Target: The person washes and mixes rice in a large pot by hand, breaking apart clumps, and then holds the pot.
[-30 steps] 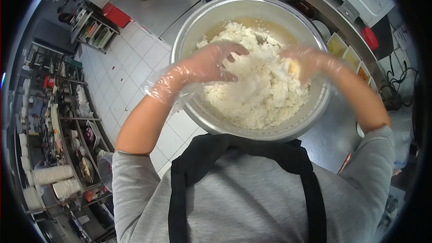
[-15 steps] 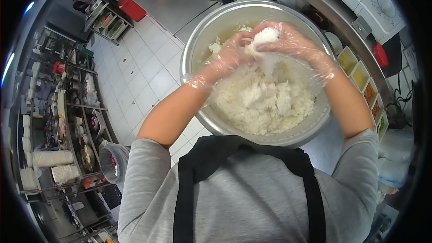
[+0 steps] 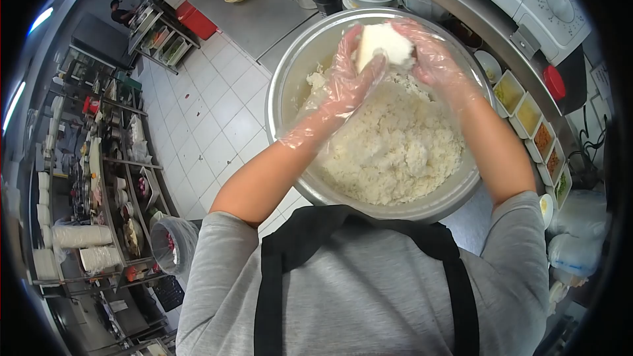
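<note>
Head view: half-curled, left hand and right hand hold a white lump between them. Loose rice lies bodyward.

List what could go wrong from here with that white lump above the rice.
The white lump, held between the left hand and right hand, might slip or break apart and drop into the rice.
The thin plastic gloves look loose and wrinkled, so they could shift or trail in the rice.
The right forearm appears near the open containers; it might brush them.
</note>
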Demonstrator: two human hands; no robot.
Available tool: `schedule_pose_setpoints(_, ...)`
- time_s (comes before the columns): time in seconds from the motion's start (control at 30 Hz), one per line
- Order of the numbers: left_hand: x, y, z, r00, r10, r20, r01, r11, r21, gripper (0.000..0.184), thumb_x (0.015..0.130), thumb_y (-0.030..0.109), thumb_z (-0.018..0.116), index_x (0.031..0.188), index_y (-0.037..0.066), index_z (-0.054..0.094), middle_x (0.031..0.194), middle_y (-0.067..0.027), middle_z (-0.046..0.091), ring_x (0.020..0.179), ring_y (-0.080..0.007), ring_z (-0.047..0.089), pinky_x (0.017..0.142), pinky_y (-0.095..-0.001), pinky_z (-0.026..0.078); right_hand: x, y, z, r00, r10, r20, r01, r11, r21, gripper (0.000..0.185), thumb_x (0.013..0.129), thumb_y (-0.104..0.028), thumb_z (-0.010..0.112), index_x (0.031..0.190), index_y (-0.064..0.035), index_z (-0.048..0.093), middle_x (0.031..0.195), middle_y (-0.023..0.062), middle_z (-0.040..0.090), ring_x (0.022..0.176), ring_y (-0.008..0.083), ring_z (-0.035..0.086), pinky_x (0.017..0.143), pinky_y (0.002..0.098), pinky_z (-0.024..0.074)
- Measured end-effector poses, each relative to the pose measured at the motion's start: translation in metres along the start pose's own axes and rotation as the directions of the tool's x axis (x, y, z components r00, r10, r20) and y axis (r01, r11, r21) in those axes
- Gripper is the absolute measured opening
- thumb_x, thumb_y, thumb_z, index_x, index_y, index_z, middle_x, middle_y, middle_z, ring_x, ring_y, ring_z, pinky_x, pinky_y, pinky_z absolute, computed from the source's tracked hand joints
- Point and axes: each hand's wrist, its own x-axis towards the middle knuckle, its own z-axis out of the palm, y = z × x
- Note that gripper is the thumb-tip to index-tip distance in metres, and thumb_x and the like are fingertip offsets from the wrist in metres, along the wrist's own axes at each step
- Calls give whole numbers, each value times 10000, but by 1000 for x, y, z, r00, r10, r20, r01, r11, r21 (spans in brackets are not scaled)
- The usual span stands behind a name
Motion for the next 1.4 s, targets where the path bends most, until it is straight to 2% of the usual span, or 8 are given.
schedule_pose_setpoints(0.3,3,7,-8,957,-250,-146,234,965,-119,434,926,333,581,1255,76,463,1075,-65,580,1013,-157,542,886,-301,446,39,38,-1,907,-390,157,420,816,-397,160,798,-188,708,811,-93,581,709,-11,568,662,114,536,583,278,436)
schedule_pose_setpoints(0.47,8,-26,-33,876,-461,140,437,637,-634,453,895,338,610,1245,76,491,1061,-98,587,1028,-212,576,816,-384,524,-4,55,31,745,-627,227,627,543,-559,228,775,-184,702,688,-63,529,580,47,485,588,151,505,560,310,419)
schedule_pose_setpoints(0.67,-9,-10,-21,890,-369,266,456,726,-515,670,897,502,545,1391,99,337,1259,-95,508,1112,-235,552,904,-390,501,-11,55,33,436,-797,418,782,106,-614,178,830,-193,659,935,-71,582,862,92,555,827,238,544,688,353,455)
schedule_pose_setpoints(0.77,-6,11,-15,783,-523,337,613,552,-566,756,882,606,489,1418,113,286,1322,-104,459,1157,-241,529,945,-397,478,-20,58,36,529,-716,456,819,288,-497,383,878,-232,611,1210,-64,519,1196,104,499,1032,245,512,917,373,400)
schedule_pose_setpoints(0.87,-6,12,-11,787,-518,334,608,563,-559,731,895,601,459,1409,106,301,1313,-110,468,1155,-233,528,949,-388,469,-30,55,39,401,-709,580,841,34,-540,564,899,-416,531,1357,-100,438,1372,138,392,1258,308,390,1072,444,272)
schedule_pose_setpoints(0.97,-9,8,-8,800,-499,333,597,604,-528,709,909,596,428,1401,98,316,1304,-116,476,1154,-226,526,952,-379,460,-34,60,45,385,-733,562,843,31,-537,611,876,-620,429,1338,-225,491,1405,150,378,1322,359,310,1082,575,174)
schedule_pose_setpoints(1.17,-18,12,-13,786,-519,334,618,661,-426,674,936,585,366,1384,82,346,1286,-127,493,1152,-211,523,959,-360,441,-21,64,33,241,-572,784,874,-224,-432,535,903,-604,382,1340,-314,490,1434,108,367,1335,343,296,1083,567,178)
schedule_pose_setpoints(1.4,-14,7,-11,963,-268,39,260,954,150,587,995,497,267,1307,29,436,1157,-144,567,1074,-186,537,904,-335,436,11,52,11,438,-562,701,803,-105,-586,416,877,-250,582,1276,-147,521,1208,121,555,994,300,593,701,374,529)
